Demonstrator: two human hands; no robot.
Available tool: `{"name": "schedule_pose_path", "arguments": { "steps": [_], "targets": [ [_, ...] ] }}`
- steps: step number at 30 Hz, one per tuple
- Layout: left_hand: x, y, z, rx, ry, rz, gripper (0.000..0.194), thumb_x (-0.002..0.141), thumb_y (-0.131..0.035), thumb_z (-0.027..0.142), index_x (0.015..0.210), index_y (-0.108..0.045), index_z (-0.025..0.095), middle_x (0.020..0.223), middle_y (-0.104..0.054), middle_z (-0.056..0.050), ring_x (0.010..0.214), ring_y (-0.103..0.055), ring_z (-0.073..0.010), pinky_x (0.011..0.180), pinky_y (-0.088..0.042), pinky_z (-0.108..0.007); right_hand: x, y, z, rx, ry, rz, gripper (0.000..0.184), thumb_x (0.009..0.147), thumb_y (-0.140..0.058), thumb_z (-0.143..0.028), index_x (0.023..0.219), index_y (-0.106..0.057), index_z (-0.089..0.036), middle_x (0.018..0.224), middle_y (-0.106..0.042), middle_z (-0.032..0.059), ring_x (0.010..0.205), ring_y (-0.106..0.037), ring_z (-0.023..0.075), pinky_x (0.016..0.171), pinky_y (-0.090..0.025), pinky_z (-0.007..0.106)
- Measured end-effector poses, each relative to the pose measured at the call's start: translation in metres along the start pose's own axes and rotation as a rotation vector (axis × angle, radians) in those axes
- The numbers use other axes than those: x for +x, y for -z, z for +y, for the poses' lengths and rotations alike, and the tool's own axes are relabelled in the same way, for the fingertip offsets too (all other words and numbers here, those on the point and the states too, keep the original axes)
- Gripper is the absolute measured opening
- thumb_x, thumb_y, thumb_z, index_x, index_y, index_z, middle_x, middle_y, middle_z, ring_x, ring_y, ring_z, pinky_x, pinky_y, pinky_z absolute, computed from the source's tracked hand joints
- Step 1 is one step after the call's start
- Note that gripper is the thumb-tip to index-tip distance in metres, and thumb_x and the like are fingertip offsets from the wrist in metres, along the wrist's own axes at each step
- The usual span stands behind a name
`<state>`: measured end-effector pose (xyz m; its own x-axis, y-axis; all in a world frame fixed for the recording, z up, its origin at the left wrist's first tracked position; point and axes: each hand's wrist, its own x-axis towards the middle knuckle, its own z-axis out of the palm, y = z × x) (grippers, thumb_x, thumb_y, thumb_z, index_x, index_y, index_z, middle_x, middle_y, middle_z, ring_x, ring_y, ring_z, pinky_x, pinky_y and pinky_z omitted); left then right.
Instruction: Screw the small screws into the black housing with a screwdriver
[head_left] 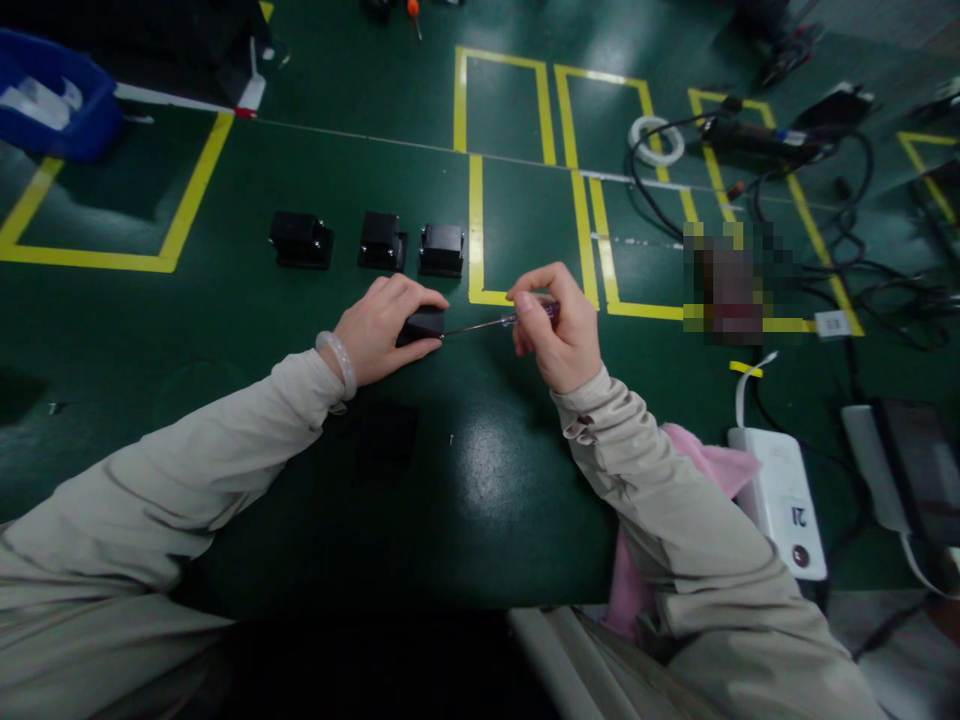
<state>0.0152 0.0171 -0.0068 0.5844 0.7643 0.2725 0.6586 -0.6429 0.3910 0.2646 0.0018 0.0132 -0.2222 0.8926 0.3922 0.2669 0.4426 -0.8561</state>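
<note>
My left hand (386,325) is closed around a small black block-shaped part (426,323) on the green table, thumb and fingers on opposite sides of it. Between the thumb and fingers of my right hand (556,325) is a screwdriver (487,324) with a clear purplish handle. Its thin shaft points left, and the tip meets the right end of the black part near a screw. Beyond my left hand stand three similar black parts, one at the left (301,240), one in the middle (382,241) and one at the right (442,249), with shiny screws showing.
A tiny screw (451,439) and a dark flat piece (388,435) lie nearer me. At the right are a white power strip (780,500), a pink cloth (705,460), cables and a white tape roll (657,141). A blue bin (97,110) sits far left.
</note>
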Motion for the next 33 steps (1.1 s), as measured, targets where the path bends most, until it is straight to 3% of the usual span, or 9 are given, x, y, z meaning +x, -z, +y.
{"name": "schedule_pose_path", "arguments": {
  "steps": [4, 11, 18, 25, 33],
  "targets": [
    [0.0000, 0.0005, 0.0002, 0.008, -0.014, 0.004, 0.040, 0.094, -0.060, 0.038, 0.127, -0.059, 0.016, 0.122, -0.064, -0.013, 0.111, -0.058, -0.0301, 0.098, -0.046, -0.047, 0.0004, -0.0001, -0.0014, -0.003, 0.002, 0.001, 0.029, 0.099, -0.053, -0.053, 0.089, -0.050, -0.025, 0.055, -0.046, -0.0095, 0.040, -0.048, 0.0073, 0.042, -0.034, 0.026],
    [-0.0004, 0.0005, 0.0006, 0.002, 0.009, -0.002, 0.039, 0.094, -0.060, 0.037, 0.127, -0.058, 0.018, 0.123, -0.063, -0.012, 0.113, -0.057, -0.0296, 0.100, -0.045, -0.048, 0.0010, -0.0019, 0.0032, 0.004, 0.027, 0.026, 0.036, 0.096, -0.052, -0.062, 0.099, -0.050, -0.026, 0.057, -0.046, -0.0105, 0.039, -0.046, 0.0069, 0.042, -0.035, 0.027],
    [-0.0006, -0.0001, 0.0002, -0.014, 0.002, 0.004, 0.039, 0.094, -0.060, 0.038, 0.128, -0.058, 0.018, 0.123, -0.063, -0.012, 0.113, -0.057, -0.0301, 0.100, -0.045, -0.048, 0.0015, 0.0000, -0.0019, -0.005, 0.003, -0.012, 0.032, 0.098, -0.054, -0.056, 0.089, -0.050, -0.025, 0.054, -0.045, -0.0104, 0.039, -0.047, 0.0070, 0.041, -0.033, 0.026],
    [-0.0012, 0.0006, -0.0003, -0.009, -0.008, 0.006, 0.039, 0.094, -0.060, 0.038, 0.127, -0.059, 0.017, 0.122, -0.063, -0.012, 0.112, -0.058, -0.0300, 0.099, -0.045, -0.047, 0.0019, -0.0023, 0.0052, 0.000, 0.033, 0.029, 0.036, 0.096, -0.053, -0.061, 0.103, -0.049, -0.025, 0.068, -0.052, -0.0084, 0.042, -0.047, 0.0054, 0.043, -0.037, 0.027],
    [-0.0007, -0.0001, -0.0001, 0.005, -0.008, 0.008, 0.040, 0.094, -0.061, 0.037, 0.128, -0.058, 0.017, 0.122, -0.063, -0.012, 0.112, -0.058, -0.0296, 0.098, -0.046, -0.046, 0.0022, 0.0007, -0.0014, -0.018, -0.005, -0.010, 0.033, 0.098, -0.053, -0.056, 0.087, -0.050, -0.025, 0.052, -0.044, -0.0104, 0.036, -0.046, 0.0065, 0.037, -0.030, 0.024]
  ]
}}
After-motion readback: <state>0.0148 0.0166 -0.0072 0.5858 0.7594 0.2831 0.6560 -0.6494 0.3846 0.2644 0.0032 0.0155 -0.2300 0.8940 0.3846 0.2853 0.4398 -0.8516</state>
